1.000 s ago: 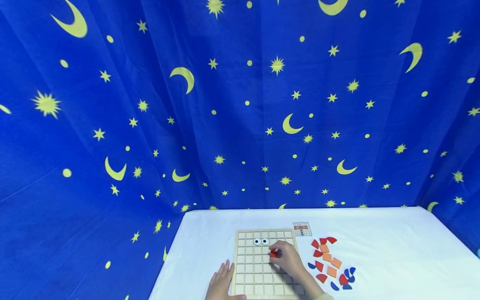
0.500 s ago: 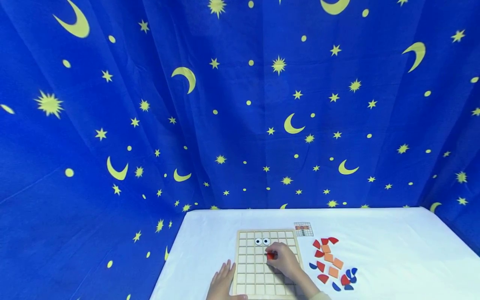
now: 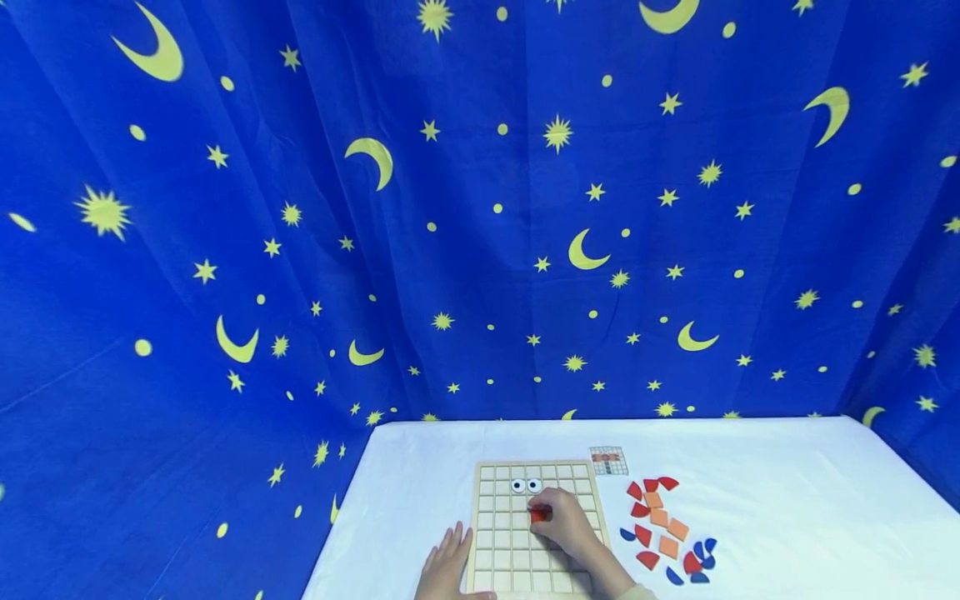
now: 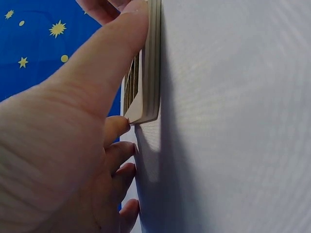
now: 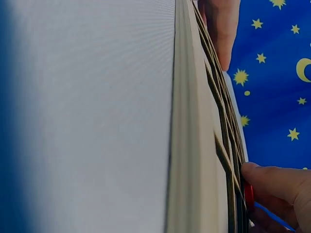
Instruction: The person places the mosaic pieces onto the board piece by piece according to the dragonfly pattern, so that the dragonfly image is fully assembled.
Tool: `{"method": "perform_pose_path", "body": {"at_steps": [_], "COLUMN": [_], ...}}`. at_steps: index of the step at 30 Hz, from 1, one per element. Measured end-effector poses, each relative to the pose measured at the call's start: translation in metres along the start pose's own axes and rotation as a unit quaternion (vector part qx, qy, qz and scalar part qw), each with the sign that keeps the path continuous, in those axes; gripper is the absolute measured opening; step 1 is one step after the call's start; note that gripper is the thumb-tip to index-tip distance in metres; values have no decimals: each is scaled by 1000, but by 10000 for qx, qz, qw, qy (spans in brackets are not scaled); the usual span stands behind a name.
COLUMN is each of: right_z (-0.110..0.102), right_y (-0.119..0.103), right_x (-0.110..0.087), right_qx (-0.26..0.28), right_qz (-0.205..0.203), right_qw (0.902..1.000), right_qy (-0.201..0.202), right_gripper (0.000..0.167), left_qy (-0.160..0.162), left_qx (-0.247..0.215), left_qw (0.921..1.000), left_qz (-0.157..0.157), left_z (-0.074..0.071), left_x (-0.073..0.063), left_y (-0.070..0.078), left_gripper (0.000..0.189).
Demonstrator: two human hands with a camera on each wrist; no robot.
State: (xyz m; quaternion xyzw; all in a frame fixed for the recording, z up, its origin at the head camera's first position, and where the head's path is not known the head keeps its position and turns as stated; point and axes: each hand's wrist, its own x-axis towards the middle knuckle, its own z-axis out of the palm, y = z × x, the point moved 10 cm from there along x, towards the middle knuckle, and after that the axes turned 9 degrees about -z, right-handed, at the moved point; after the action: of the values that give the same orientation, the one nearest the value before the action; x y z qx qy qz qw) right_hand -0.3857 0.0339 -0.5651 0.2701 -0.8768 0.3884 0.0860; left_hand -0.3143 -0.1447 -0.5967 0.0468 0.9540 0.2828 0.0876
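A wooden grid board (image 3: 501, 539) with square cells lies on the white table. My right hand (image 3: 567, 522) pinches a red piece (image 3: 538, 516) between thumb and fingertips, right at the cells near the board's middle. The fingers cover part of this piece; in the right wrist view its red edge (image 5: 249, 196) stands close against the grid. Two white eye discs (image 3: 518, 485) sit side by side in the cells above. At the board's near left corner rests my left hand (image 3: 446, 565), fingers stretched along the side and thumb (image 4: 133, 22) on the front edge.
Right of the board lie loose red quarter-circle pieces (image 3: 647, 560), several orange squares (image 3: 668, 547) and blue half-circles (image 3: 674, 576). A small pattern card (image 3: 608, 460) lies by the board's far right corner. Behind the table hangs a blue curtain (image 3: 480, 267) with stars and moons.
My right hand has moved a little left across the board with the red piece pinched in it. The left hand has stayed at the corner.
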Motion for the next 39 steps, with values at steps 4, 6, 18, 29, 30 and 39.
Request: {"method": "perform_pose_path", "body": {"at_steps": [4,6,18,29,30,39], "right_z": [2,3,0,1,1,-16], "right_y": [2,2,2,6,6,17], "right_x": [0,0,-2,-2,-2,-9], "right_qx": [-115,-99,115,343,328,792], "right_qz": [188,235,20,213,248,446], "right_qw": [9997,9996,9997,9990,9990,9934], "right_qy": [-91,-101,196,186,173,698], "right_gripper": [31,31,28,23,23,22], "left_qy": [151,156,29,-170,-205,-376], "left_qx": [113,114,34,-242,-279,-453], "left_qw": [9998,9998,10000,9995,9993,9981], "left_qz": [102,103,-1,-136,-155,-207], "left_z": [-2,-2,-1,1,1,3], "left_x": [-2,-2,-1,0,1,2], "left_y": [2,3,1,1,1,-4], "left_gripper": [101,101,101,102,102,103]}}
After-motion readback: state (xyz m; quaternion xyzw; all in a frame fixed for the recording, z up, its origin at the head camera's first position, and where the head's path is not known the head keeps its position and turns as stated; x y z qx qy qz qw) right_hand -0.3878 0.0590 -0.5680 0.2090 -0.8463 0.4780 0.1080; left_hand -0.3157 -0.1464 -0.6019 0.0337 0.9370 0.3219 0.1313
